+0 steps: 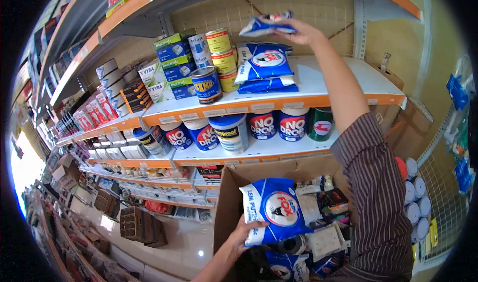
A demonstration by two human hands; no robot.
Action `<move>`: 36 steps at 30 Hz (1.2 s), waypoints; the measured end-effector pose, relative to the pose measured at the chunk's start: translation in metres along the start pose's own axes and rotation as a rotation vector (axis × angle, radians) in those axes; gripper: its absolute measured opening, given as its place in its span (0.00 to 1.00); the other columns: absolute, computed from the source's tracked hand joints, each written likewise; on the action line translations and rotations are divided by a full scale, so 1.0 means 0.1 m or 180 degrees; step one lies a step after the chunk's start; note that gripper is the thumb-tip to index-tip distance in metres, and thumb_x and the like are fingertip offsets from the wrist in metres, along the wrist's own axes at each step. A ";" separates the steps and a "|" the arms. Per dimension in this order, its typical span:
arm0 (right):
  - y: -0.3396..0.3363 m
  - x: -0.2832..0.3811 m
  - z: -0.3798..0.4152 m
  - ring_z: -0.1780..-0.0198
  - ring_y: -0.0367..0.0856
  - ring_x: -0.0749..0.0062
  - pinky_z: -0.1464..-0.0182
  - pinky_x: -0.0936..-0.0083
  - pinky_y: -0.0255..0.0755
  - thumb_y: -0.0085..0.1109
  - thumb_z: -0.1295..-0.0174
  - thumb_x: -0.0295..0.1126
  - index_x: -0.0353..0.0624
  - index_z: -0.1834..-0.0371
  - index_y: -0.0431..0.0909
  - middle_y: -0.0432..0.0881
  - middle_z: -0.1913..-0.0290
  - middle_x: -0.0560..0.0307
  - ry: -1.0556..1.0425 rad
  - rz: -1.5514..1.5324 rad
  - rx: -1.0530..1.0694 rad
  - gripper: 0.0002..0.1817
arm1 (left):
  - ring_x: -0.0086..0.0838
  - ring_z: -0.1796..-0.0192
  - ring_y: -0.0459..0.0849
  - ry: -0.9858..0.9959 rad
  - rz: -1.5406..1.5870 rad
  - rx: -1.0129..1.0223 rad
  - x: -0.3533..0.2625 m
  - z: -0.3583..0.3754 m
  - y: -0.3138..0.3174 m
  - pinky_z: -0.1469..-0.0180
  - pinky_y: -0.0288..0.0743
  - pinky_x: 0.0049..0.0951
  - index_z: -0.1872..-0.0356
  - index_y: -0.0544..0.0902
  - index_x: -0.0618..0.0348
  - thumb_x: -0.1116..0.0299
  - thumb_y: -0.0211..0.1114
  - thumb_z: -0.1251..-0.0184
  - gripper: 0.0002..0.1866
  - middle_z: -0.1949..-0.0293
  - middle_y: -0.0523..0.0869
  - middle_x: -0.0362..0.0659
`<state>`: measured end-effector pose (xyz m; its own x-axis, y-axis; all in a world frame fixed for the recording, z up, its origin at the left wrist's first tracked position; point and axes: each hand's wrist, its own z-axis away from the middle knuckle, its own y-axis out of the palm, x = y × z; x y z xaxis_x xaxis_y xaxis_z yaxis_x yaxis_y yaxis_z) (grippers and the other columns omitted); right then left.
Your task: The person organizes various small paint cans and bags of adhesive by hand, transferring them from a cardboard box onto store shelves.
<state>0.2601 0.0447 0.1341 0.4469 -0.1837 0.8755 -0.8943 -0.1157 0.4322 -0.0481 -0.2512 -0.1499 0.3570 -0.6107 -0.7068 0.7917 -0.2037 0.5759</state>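
Observation:
My left hand (241, 237) is closed on the lower left edge of a blue and white bag of Fox glue (279, 210), holding it over an open cardboard box (229, 197). Raised above the upper shelf, my right hand (298, 32) grips another Fox glue bag (266, 25), seen nearly edge-on. Just below it, a stack of similar blue bags (265, 65) lies flat on the shelf (328, 78). Inside the box are more packets, among them a blue bag (281, 264) and a white square fitting (326, 240). My right fingertips are partly hidden by the bag.
Left of the stacked bags stand yellow cans (219, 58), a blue can (205, 85) and green-blue cartons (177, 65). No Drop tubs (294, 123) line the shelf below. White-lidded containers (412, 212) and a wire rack (443, 227) are at the right.

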 end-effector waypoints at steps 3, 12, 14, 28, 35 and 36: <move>-0.17 -0.49 -0.44 0.59 0.78 0.65 0.57 0.72 0.79 0.54 0.43 0.25 0.27 0.54 0.70 0.75 0.54 0.47 -0.0025 0.1020 -0.0394 0.15 | 0.33 0.54 0.79 -0.0069 -0.0068 0.0016 0.01 0.00 -0.07 0.54 0.77 0.34 0.46 0.64 0.62 0.86 0.63 0.56 0.31 0.56 0.78 0.48; -0.63 -0.64 -0.72 0.54 0.76 0.63 0.48 0.66 0.69 0.50 0.41 0.45 0.54 0.51 0.76 0.77 0.54 0.50 -0.1715 0.4772 -0.0547 0.17 | 0.33 0.53 0.79 -0.0207 -0.0025 0.0200 -0.08 0.01 -0.01 0.51 0.76 0.34 0.47 0.64 0.62 0.85 0.65 0.57 0.31 0.56 0.78 0.48; -0.59 -0.71 -0.64 0.45 0.68 0.62 0.43 0.58 0.61 0.48 0.40 0.44 0.64 0.48 0.74 0.71 0.46 0.51 -0.1349 0.5474 -0.1447 0.16 | 0.33 0.53 0.79 -0.0183 -0.0020 0.0270 -0.08 0.03 -0.01 0.51 0.75 0.34 0.47 0.64 0.61 0.85 0.65 0.57 0.32 0.56 0.79 0.48; 0.11 -0.67 -0.35 0.42 0.69 0.58 0.41 0.71 0.61 0.37 0.39 0.60 0.57 0.40 0.67 0.69 0.41 0.49 -0.0797 0.5452 0.0198 0.30 | 0.31 0.55 0.80 -0.0377 -0.0156 0.0328 -0.05 0.01 0.04 0.51 0.75 0.34 0.48 0.68 0.58 0.84 0.66 0.56 0.30 0.58 0.80 0.46; -0.04 -0.57 -0.27 0.30 0.47 0.61 0.32 0.68 0.43 0.29 0.38 0.61 0.54 0.35 0.58 0.52 0.31 0.53 -0.1129 0.4300 0.0309 0.33 | 0.32 0.54 0.80 -0.0303 -0.0294 0.0309 -0.06 0.04 0.04 0.51 0.75 0.34 0.47 0.65 0.58 0.85 0.66 0.57 0.32 0.56 0.79 0.46; -0.05 -0.54 -0.20 0.30 0.46 0.61 0.32 0.68 0.42 0.29 0.38 0.60 0.54 0.34 0.57 0.52 0.32 0.53 -0.1486 0.3851 0.0121 0.33 | 0.32 0.54 0.80 -0.0223 -0.0303 0.0312 -0.06 0.04 0.02 0.51 0.75 0.34 0.47 0.65 0.59 0.85 0.65 0.57 0.32 0.57 0.80 0.46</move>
<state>0.2400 0.0746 0.0887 -0.6672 -0.5103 0.5426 -0.7354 0.3357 -0.5886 -0.0507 -0.2510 -0.1428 0.2444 -0.6364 -0.7317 0.7669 -0.3349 0.5474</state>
